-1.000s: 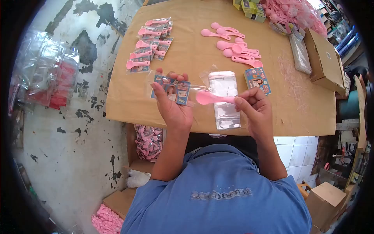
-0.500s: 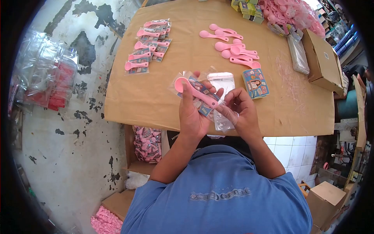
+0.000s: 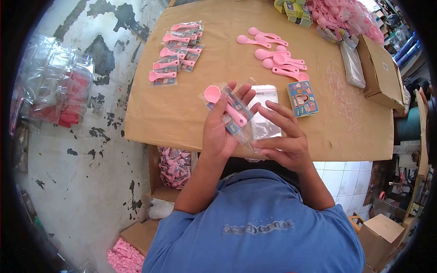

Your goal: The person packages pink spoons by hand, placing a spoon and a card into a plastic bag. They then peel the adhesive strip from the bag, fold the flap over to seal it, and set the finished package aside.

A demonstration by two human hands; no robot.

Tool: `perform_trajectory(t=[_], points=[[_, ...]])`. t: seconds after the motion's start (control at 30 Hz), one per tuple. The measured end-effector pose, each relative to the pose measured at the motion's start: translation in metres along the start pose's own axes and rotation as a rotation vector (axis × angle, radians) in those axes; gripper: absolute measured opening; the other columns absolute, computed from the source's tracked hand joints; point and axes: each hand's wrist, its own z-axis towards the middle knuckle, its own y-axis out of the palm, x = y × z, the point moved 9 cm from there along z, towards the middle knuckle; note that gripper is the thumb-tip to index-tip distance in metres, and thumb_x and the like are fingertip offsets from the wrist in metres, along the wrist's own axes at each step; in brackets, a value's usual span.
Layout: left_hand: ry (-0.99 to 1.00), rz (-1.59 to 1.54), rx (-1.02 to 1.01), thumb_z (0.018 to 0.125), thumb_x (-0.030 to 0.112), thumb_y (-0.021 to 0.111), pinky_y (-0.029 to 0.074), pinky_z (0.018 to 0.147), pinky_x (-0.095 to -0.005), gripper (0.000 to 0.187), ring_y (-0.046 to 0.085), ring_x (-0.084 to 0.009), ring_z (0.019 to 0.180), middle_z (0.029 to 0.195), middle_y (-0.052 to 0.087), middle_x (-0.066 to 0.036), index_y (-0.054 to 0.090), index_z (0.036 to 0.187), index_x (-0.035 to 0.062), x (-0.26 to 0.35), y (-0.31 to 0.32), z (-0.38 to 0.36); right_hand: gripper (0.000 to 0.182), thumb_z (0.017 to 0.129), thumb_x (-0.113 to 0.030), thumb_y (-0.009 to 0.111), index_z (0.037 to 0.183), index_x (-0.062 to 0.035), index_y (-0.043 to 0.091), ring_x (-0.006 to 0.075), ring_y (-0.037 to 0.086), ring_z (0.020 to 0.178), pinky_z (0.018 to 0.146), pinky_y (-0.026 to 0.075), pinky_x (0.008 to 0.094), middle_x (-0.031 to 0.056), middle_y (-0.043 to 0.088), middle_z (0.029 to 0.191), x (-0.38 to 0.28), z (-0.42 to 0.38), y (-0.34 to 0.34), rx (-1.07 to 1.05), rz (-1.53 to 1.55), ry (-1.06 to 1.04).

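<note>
My left hand point(image 3: 220, 129) is closed on a clear plastic bag that holds a pink measuring spoon point(image 3: 212, 94) and a blue printed card point(image 3: 233, 127). The thumb presses on the spoon's handle while the fingers support the bag from behind. My right hand point(image 3: 287, 139) is open, fingers spread, with its thumb side close to the bag's loose clear end point(image 3: 246, 139). Beneath and between the hands lies a stack of clear bags point(image 3: 265, 119) on the table. Just right of that sits a stack of blue cards point(image 3: 303, 98).
Loose pink spoons point(image 3: 280, 58) lie on the brown-covered table point(image 3: 218, 54). Packed spoons point(image 3: 163, 76) form rows at the left. Toward the back right are a heap of pink spoons point(image 3: 341, 18) and a cardboard box point(image 3: 380, 73). A box of packed spoons point(image 3: 175, 167) stands below the table edge.
My right hand has let go of the bag's end and spread its fingers, moving slightly right. The left hand still holds the bag, now with the spoon tilted more steeply.
</note>
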Motion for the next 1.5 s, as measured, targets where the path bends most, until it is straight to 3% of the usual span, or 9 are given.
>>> perform_trajectory(t=[0.17,0.43,0.5,0.63,0.67,0.8,1.0,1.23,1.5], points=[[-0.129,0.027,-0.075,0.114,0.031,0.046,0.043,0.121,-0.0514,0.047,0.049,-0.0332,0.146,0.156,0.049,-0.021,0.043,0.153,0.0038,-0.008,0.011,-0.002,0.026,0.083,-0.014,0.082,0.109,-0.0137,0.083,0.0406,0.048,0.147,0.117,0.041,0.0491,0.0163,0.061,0.15,0.011,-0.006,-0.028,0.15,-0.066,0.036],[-0.35,0.023,-0.149,0.114,0.031,0.045,0.042,0.122,-0.0488,0.055,0.053,-0.0336,0.142,0.158,0.049,-0.022,0.037,0.159,0.0016,-0.046,0.019,-0.014,0.037,0.082,-0.005,0.077,0.116,-0.0207,0.082,0.0412,0.046,0.148,0.115,0.043,0.0496,0.0156,0.058,0.152,0.003,0.012,0.0,0.017,-0.293,-0.075],[-0.438,-0.13,-0.274,0.114,0.033,0.045,0.043,0.121,-0.0481,0.057,0.053,-0.0328,0.143,0.159,0.047,-0.021,0.035,0.16,0.0014,-0.048,0.012,-0.015,0.034,0.081,-0.007,0.076,0.113,-0.0188,0.081,0.0357,0.055,0.136,0.11,0.046,0.0459,0.0102,0.065,0.143,0.003,0.017,-0.006,0.052,-0.179,-0.086],[-0.129,0.269,-0.076,0.112,0.043,0.05,0.041,0.12,-0.0446,0.063,0.054,-0.0282,0.141,0.154,0.053,-0.021,0.037,0.158,0.0022,-0.02,0.008,-0.01,0.029,0.082,-0.008,0.078,0.111,-0.01,0.08,0.0305,0.066,0.109,0.095,0.051,0.0415,0.005,0.075,0.121,0.006,0.023,-0.021,0.013,0.104,0.144],[-0.085,0.343,-0.121,0.112,0.044,0.05,0.04,0.121,-0.0447,0.065,0.053,-0.0285,0.142,0.155,0.052,-0.021,0.036,0.159,0.0013,-0.013,0.014,-0.013,0.034,0.088,-0.01,0.081,0.12,-0.0052,0.075,0.0223,0.066,0.09,0.081,0.05,0.0341,0.0028,0.075,0.099,0.018,0.014,-0.022,0.11,0.014,0.172],[0.017,0.59,-0.312,0.109,0.029,0.061,0.046,0.114,-0.0376,0.06,0.057,-0.0233,0.137,0.153,0.055,-0.022,0.042,0.156,-0.0032,-0.004,0.03,-0.02,0.053,0.095,-0.011,0.081,0.142,-0.0061,0.057,0.0048,0.058,0.079,0.071,0.045,0.0236,-0.0011,0.061,0.085,0.046,0.003,-0.003,0.113,0.419,0.579],[0.067,0.797,-0.14,0.103,0.008,0.068,0.057,0.093,-0.028,0.046,0.071,-0.017,0.11,0.126,0.073,-0.019,0.056,0.145,-0.0056,0.0,0.017,-0.021,0.054,0.095,-0.009,0.08,0.141,-0.0031,0.053,0.0046,0.057,0.077,0.068,0.044,0.0237,-0.0019,0.064,0.086,0.053,-0.011,0.017,0.116,0.556,0.67],[0.15,0.961,-0.034,0.102,0.003,0.068,0.057,0.075,-0.0227,0.056,0.073,-0.0109,0.09,0.107,0.078,-0.014,0.05,0.155,0.0011,0.002,0.026,-0.03,0.036,0.088,-0.006,0.082,0.121,-0.0053,0.069,0.0206,0.063,0.089,0.073,0.05,0.0313,0.008,0.069,0.106,0.015,0.011,-0.035,0.348,-0.288,0.159],[0.237,1.385,-0.115,0.098,-0.001,0.068,0.032,0.055,-0.0211,0.07,0.042,-0.001,0.064,0.073,0.049,0.009,0.043,0.163,0.007,-0.007,0.047,-0.037,0.029,0.078,-0.001,0.082,0.106,-0.0057,0.075,0.0286,0.063,0.094,0.079,0.052,0.0408,0.0086,0.07,0.111,0.002,0.028,-0.029,0.391,-0.537,-0.053]])
